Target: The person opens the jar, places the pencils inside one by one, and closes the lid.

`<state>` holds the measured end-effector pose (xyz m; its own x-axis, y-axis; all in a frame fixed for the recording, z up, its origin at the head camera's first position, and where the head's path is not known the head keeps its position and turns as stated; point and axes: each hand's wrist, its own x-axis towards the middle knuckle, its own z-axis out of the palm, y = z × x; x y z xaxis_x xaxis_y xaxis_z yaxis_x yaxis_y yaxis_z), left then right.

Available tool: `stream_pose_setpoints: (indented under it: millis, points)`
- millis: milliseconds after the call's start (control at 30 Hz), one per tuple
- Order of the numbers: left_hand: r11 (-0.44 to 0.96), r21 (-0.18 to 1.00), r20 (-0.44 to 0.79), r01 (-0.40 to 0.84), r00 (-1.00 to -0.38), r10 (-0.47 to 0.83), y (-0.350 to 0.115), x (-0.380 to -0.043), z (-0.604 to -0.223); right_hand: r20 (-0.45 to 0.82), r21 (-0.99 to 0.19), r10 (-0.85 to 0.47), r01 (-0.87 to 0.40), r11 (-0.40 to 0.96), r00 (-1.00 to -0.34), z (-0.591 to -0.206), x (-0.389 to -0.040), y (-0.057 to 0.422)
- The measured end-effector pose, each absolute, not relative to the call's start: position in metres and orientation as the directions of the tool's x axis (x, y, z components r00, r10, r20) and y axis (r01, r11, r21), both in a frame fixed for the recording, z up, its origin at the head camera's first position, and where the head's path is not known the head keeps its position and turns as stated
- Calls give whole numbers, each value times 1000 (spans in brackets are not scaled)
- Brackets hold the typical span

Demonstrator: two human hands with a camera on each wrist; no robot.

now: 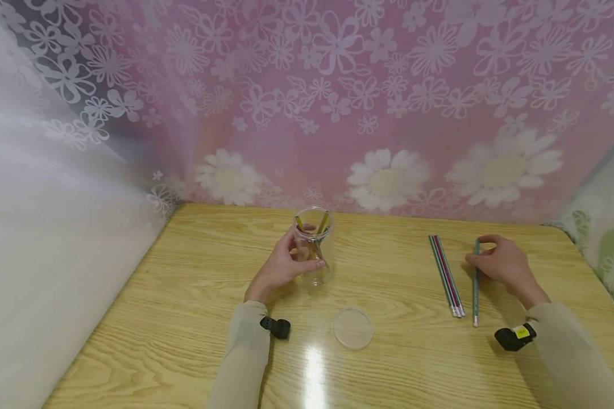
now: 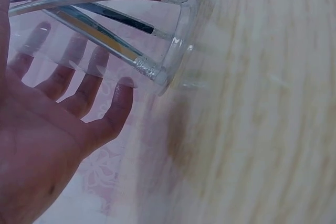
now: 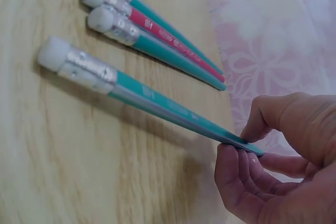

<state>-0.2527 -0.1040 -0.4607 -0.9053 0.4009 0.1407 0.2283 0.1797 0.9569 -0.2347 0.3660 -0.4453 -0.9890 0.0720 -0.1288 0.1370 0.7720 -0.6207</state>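
My left hand (image 1: 281, 262) grips a clear plastic jar (image 1: 317, 272) that stands upright on the table, thumb across its near side and fingers behind it. Inside the jar lean several pencils (image 2: 94, 34), their eraser ends down at its base in the left wrist view. At the right, my right hand (image 1: 503, 262) pinches a green pencil (image 3: 163, 106) near its far end, between thumb and fingers. The pencil's white eraser end points toward me. Left of it lie three more pencils (image 3: 168, 40) side by side, two green and one red.
A round clear lid (image 1: 353, 328) lies flat on the wood-grain table (image 1: 184, 341), in front of the jar. Behind the table's back edge hangs a pink flowered curtain (image 1: 297, 142). A pale sheet (image 1: 56, 227) hangs along the left side.
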Motion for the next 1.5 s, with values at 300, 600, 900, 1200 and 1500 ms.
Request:
stream_pose_setpoints:
  millis: [300,600,900,1200,1500]
  points:
    - [151,964,144,217,-909,391,-103,-254,-458,-69,-742,126,135,657,-990,-435,-222,366]
    - [142,965,148,218,-908,392,-102,-252,-455,11,-773,199,118,623,-980,-427,-214,363]
    - [141,964,157,226,-909,386,-102,-252,-455,81,-842,265,76,534,-961,-414,-207,355]
    - [157,958,166,241,-908,385,-103,-253,-456,173,-883,291,-17,469,-941,-394,-202,342]
    - [153,958,165,241,-906,391,-103,-253,-455,223,-907,307,-81,413,-925,-379,-198,329]
